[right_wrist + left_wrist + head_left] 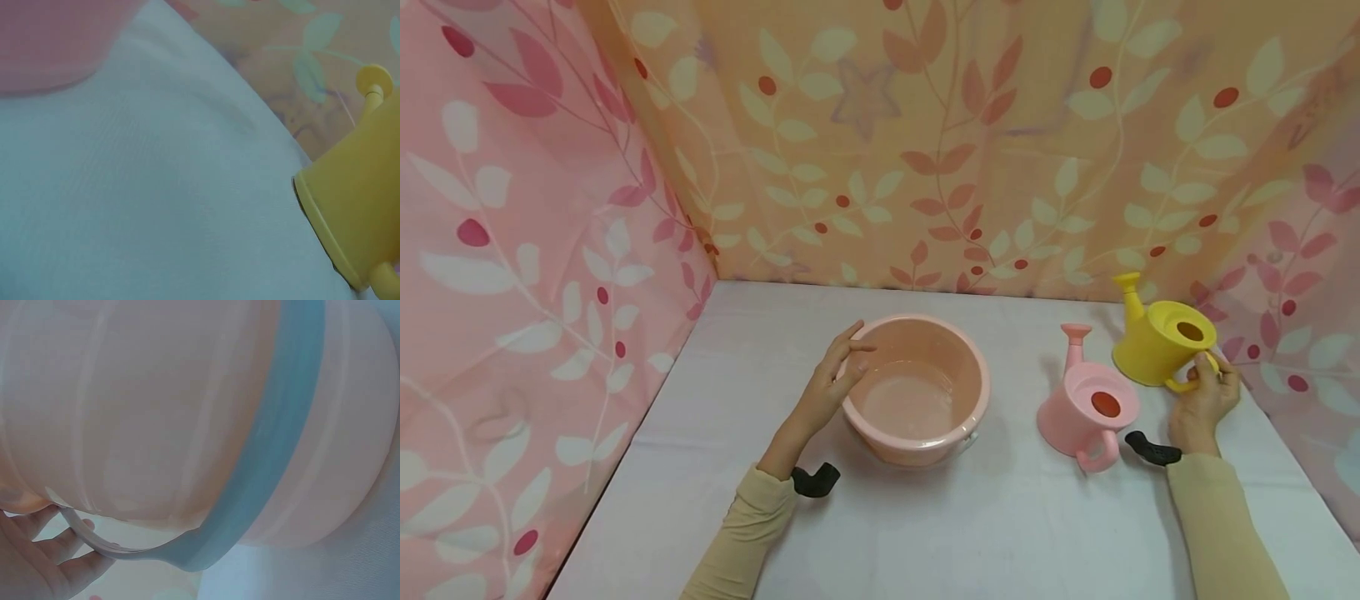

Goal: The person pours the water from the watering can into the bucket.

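Your counter (1000, 517) carries a pink basin (902, 454) left of centre, and two watering cans stand to its right. The yellow watering can (1150, 350) is the one to watch: it sits at the far right, your right hand (1206, 404) just on its near right side, pinching the handle. Its long axis runs from handle to spout, near right to far left, so the spout points away from you; whether its base touches the counter you cannot tell. From that hand the basin lies well to the left, and the pink watering can (1067, 417) stands between, a little nearer you, its spout also toward the far left. Your right hand is clearly the nearer to both cans. Your left hand (831, 379) grasps nothing that shows, its loosely straight fingers resting at the basin's left rim and handle strap (250, 506).
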The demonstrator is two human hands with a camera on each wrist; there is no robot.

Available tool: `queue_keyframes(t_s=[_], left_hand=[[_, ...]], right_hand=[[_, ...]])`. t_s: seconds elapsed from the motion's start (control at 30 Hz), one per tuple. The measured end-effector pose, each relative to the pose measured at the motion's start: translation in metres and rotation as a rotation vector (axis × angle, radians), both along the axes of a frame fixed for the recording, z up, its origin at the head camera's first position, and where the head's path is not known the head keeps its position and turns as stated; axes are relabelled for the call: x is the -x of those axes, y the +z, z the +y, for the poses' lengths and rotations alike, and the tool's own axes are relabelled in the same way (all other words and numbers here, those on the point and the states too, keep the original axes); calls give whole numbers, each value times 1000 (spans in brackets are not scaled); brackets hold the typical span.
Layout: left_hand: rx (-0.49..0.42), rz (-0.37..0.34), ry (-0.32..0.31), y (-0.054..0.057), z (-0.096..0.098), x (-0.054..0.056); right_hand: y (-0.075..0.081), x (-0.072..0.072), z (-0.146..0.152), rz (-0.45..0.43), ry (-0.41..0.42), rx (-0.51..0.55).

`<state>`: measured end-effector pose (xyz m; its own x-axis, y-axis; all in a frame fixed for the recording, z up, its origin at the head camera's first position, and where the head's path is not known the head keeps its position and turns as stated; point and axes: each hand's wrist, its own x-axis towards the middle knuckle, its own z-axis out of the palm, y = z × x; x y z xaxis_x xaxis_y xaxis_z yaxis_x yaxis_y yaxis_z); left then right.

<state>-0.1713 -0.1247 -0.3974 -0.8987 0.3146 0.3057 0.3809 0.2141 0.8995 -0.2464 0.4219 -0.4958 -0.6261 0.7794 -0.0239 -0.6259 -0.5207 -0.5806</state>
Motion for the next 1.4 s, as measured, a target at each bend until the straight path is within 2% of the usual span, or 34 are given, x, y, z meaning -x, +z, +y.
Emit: queue_keyframes(t_s=[0.2, 0.3, 0.4, 0.5, 0.7, 0.93, 1.07, 1.17, 1.3, 1.4], left_hand=[[12, 2, 6, 0, 0, 0], [8, 2, 10, 1, 0, 0], [3, 2, 9, 0, 1, 0], [3, -1, 6, 0, 1, 0], [3, 1, 8, -1, 0, 0], [0, -5, 11, -2, 0, 1], [-1, -5, 14, -1, 1, 1], [-1, 1, 16, 0, 1, 0], [0, 4, 15, 0, 1, 0], [-1, 3, 13, 0, 1, 0]], right_hand=[[1, 1, -1, -9, 23, -23], [2, 0, -1, -78, 34, -67], [2, -4, -1, -181, 46, -151], [1, -7, -2, -247, 55, -252], [-4, -13, 0, -245, 33, -457], [-5, -16, 4, -259, -11, -599], [6, -23, -1, -362, -45, -726], [10, -25, 0, -490, -70, -839], [4, -23, 7, -624, -85, -953], [4, -25, 10, -669, -76, -1010]])
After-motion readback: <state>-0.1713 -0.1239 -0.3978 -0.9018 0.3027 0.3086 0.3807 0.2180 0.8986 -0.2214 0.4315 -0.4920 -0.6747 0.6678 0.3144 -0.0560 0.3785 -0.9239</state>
